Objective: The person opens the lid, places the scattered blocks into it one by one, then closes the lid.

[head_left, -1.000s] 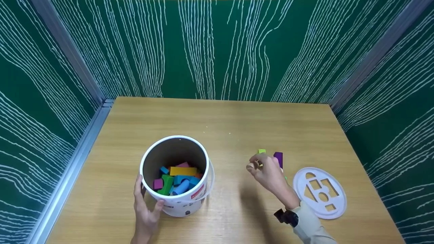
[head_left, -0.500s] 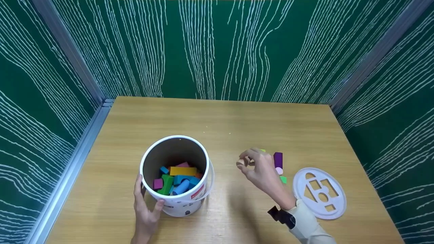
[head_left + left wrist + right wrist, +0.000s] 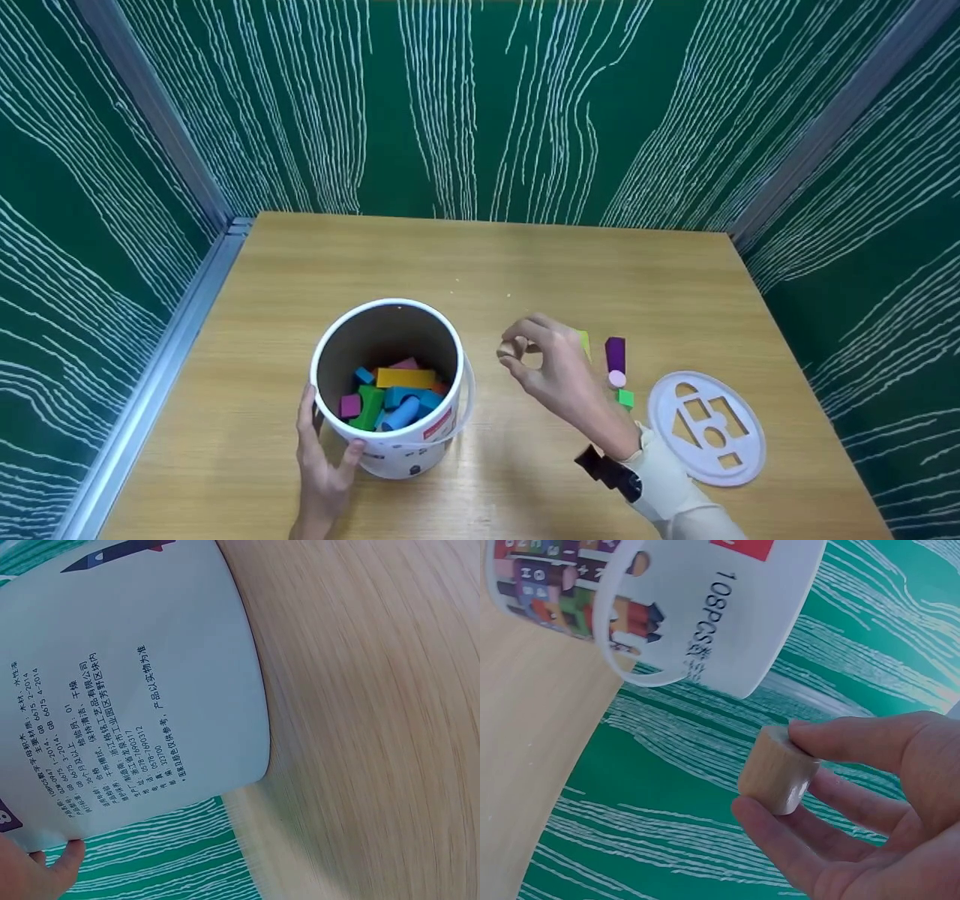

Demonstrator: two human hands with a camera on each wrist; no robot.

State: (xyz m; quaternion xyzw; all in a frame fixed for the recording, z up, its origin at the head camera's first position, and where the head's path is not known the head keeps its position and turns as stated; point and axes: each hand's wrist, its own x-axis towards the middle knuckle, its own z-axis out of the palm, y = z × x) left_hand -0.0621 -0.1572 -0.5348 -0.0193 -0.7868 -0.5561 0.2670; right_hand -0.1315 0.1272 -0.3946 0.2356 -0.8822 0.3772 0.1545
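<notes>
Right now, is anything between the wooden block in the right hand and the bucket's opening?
The rim and lowered handle of the bucket, on the side facing the block; nothing else visible stands between.

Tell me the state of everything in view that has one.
Bucket: uncovered, partly filled with blocks.
Handle: lowered at the side.
Lid: off, lying on the table.
Wooden block: held outside the bucket.
Blocks beside the lid: unheld, on the table.
Left grip: holding the bucket.
Right grip: pinching the wooden block.

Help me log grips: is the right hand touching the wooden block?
Touching: the right wrist view shows the right hand pinching the wooden block between its digits.
</notes>
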